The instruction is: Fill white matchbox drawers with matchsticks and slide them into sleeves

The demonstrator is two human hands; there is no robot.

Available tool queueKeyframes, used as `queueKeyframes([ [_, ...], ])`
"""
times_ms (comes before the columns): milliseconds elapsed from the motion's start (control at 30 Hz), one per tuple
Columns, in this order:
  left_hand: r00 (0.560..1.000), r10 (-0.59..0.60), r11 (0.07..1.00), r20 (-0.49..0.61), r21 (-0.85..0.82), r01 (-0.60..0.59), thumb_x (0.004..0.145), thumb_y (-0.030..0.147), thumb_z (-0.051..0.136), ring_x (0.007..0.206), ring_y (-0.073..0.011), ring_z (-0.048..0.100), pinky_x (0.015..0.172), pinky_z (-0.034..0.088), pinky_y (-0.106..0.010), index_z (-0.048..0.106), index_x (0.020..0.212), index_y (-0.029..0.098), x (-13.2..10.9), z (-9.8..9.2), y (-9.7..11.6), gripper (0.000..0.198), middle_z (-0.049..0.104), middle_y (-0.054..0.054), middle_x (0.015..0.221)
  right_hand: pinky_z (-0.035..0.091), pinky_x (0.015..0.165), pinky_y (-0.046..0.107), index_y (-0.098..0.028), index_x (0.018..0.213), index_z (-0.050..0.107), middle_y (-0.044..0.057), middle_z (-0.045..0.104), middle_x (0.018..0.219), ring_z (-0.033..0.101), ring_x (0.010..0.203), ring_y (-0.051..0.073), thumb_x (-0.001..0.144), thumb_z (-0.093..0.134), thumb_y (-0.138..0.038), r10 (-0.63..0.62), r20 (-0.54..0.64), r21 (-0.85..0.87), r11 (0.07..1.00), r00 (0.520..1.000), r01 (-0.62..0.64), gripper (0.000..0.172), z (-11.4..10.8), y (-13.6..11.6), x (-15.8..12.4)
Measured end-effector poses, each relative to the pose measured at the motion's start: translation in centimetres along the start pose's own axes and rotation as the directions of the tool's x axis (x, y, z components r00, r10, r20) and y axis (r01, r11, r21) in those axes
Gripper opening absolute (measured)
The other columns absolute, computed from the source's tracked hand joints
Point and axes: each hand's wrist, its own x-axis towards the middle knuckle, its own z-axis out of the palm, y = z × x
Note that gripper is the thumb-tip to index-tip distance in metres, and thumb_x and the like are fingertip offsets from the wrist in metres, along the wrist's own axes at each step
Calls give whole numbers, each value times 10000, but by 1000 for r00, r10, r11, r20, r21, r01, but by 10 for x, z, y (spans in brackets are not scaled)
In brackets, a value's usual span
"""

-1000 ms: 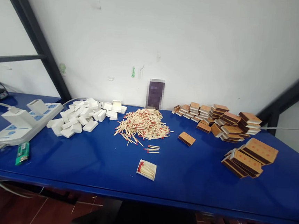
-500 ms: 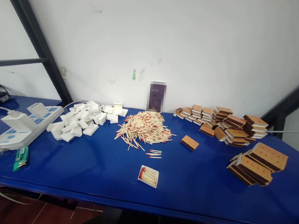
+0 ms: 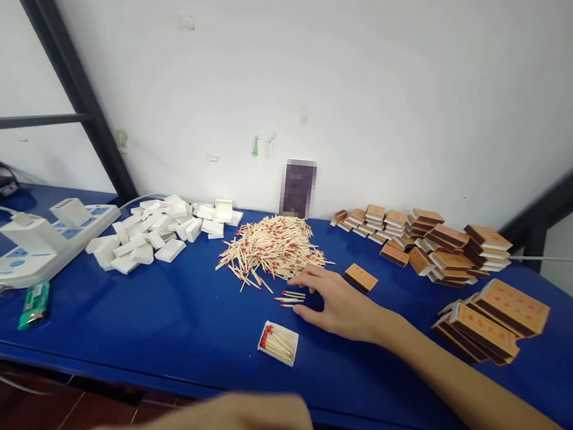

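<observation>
My right hand reaches in from the right, thumb and fingers apart around the right ends of several loose matches on the blue table. Nothing is held in it. At the bottom edge my left hand is blurred and cut off, its fingers not distinct. Between the hands lies a white tray with red-tipped matches in it. Behind the loose matches rises a large heap of matches. One orange matchbox sleeve lies just beyond my right hand.
White empty trays are piled at the back left, beside a power strip with cables and a green packet. Orange sleeves are stacked at the back right, and more sleeves lie nearer on the right.
Both hands have come into view, the right one over the table at the loose matches, the left one at the bottom edge. The view has shifted slightly.
</observation>
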Motion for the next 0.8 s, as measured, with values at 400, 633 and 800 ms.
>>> queueKeyframes([
  [400, 990, -19, 876, 138, 480, -50, 943, 187, 419, 766, -163, 593, 714, 452, -315, 667, 978, 175, 11, -15, -208, 251, 663, -41, 846, 424, 746, 287, -181, 934, 567, 34, 552, 944, 524, 848, 164, 813, 591, -156, 3, 2, 33, 999, 1000, -3, 126, 4, -1, 8],
  [633, 990, -40, 920, 132, 392, -15, 979, 205, 421, 793, -143, 584, 739, 449, -295, 655, 1033, 187, -7, -16, -209, 241, 651, -38, 868, 415, 728, 283, -198, 930, 580, 21, 557, 927, 527, 841, 158, 870, 582, -193, 20, -16, 46, 999, 1000, -19, 61, 9, -4, 4],
  [800, 998, 49, 921, 47, 383, -63, 916, 256, 534, 765, -147, 575, 713, 445, -299, 670, 986, 193, -8, -17, -207, 166, 644, -35, 845, 408, 703, 278, -192, 860, 571, 17, 554, 863, 520, 791, 152, 884, 570, -192, -3, -26, 34, 999, 1000, 3, 23, 8, -7, 2],
])
